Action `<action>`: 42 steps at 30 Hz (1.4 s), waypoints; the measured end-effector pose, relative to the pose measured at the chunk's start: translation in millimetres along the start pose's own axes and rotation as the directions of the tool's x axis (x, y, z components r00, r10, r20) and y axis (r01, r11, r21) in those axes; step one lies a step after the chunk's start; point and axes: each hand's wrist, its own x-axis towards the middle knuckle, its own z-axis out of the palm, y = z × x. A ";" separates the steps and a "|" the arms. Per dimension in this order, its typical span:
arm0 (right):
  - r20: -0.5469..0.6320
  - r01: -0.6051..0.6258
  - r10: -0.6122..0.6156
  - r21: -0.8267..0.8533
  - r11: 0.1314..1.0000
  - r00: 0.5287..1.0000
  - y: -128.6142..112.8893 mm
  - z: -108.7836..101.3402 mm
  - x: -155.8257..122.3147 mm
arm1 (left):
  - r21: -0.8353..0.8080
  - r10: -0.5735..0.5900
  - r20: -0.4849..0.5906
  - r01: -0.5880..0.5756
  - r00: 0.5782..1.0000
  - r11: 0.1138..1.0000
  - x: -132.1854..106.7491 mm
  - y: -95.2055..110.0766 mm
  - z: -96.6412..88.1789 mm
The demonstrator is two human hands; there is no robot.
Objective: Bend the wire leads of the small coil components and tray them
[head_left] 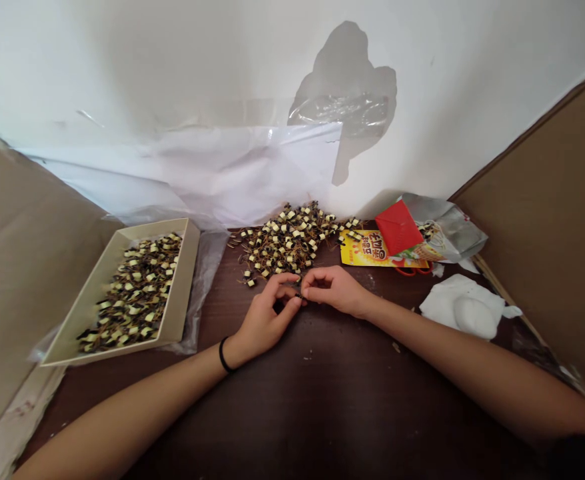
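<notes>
My left hand (268,312), a black band around its wrist, pinches a small dark wire-leaded coil part (298,297) between thumb and fingers. Only a bit of that part shows past the fingertips. Close against it on the right, my right hand (333,289) has thumb and forefinger pressed together at the part; whether they grip a lead cannot be made out. Just beyond both hands lies a heap of similar coil parts (285,240), black with pale yellow bands and thin copper-coloured leads.
To the left, a cream box (188,267) holds many such parts, with clear plastic film (207,280) under it. At the right are a yellow snack packet (357,253), a red card (399,227), a silver bag (455,230), red-handled scissors (412,271) and white tissue (452,300). Cardboard walls flank the table.
</notes>
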 end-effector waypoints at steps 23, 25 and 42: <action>-0.064 0.064 -0.063 0.019 0.998 0.996 4.2 0.1 -0.4 | -0.032 -0.024 -0.009 0.023 1.000 0.999 0.8 2.5 0.2; -0.062 0.062 -0.062 0.004 0.998 0.996 3.8 0.4 0.0 | -0.023 -0.028 -0.009 0.028 1.000 0.999 0.8 3.2 -0.2; -0.072 0.047 -0.047 -0.001 0.999 0.996 3.7 1.8 -0.8 | -0.036 -0.018 -0.015 0.017 1.000 0.999 1.1 4.2 -0.4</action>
